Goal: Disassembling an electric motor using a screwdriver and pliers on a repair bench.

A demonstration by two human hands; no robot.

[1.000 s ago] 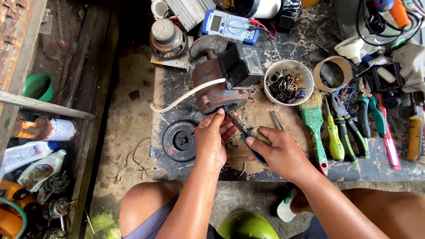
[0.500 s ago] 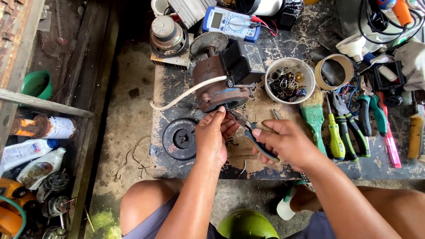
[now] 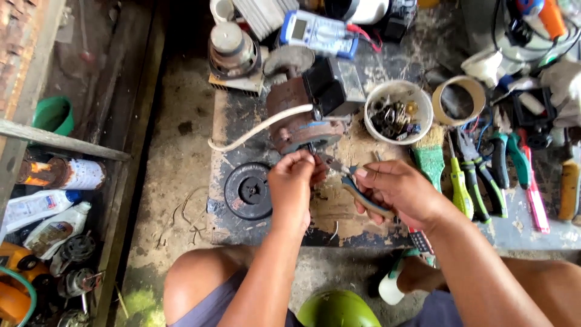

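While the left hand (image 3: 292,184) pinches something small at the base of the rusty brown electric motor (image 3: 302,115), its fingers pressed together around a part too small to make out, the right hand (image 3: 396,191) grips a pair of blue-and-yellow-handled pliers (image 3: 357,191), fingers wrapped tight about the handles. The pliers' nose points toward the left fingertips, just below the motor. A white cable (image 3: 254,130) curves off the motor to the left. All this sits on a grimy dark surface (image 3: 230,121) with a patch of bare wood under the hands. Just beside the left hand lies a round black disc (image 3: 248,191). Near the right hand stand a white bowl of small metal parts (image 3: 399,112), a green-handled brush (image 3: 430,157) and a yellow-green screwdriver (image 3: 461,188). A blue multimeter (image 3: 318,31) lies beyond the motor.
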